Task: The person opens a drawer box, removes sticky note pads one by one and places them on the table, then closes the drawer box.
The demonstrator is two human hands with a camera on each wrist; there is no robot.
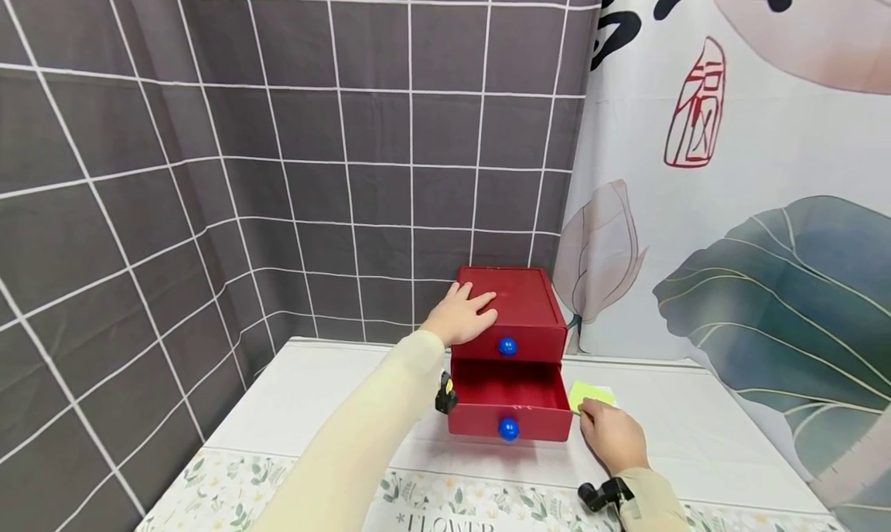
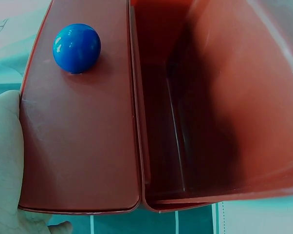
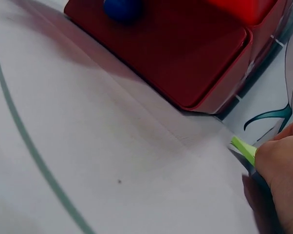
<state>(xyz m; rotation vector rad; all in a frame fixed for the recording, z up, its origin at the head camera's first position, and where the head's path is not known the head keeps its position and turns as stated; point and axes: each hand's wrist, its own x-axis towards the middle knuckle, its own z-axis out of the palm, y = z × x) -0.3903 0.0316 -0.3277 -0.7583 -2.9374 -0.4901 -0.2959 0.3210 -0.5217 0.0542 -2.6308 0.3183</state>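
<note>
A red two-drawer box (image 1: 515,296) with blue knobs stands on the table. Its lower drawer (image 1: 511,422) is pulled out with nothing visible inside, while the upper drawer (image 2: 83,131) is closed. My left hand (image 1: 459,315) rests on the left side of the box top, fingers spread. To the right of the box, my right hand (image 1: 616,435) pinches the near edge of a yellow-green sticky note (image 1: 592,393). In the right wrist view only a corner of the sticky note (image 3: 244,147) shows beyond the fingers.
The white tabletop (image 1: 327,393) has a leaf-patterned border (image 1: 237,482) along its near side. Behind the box hangs a dark grey checked curtain (image 1: 376,192), with a white floral cloth (image 1: 626,130) to the right.
</note>
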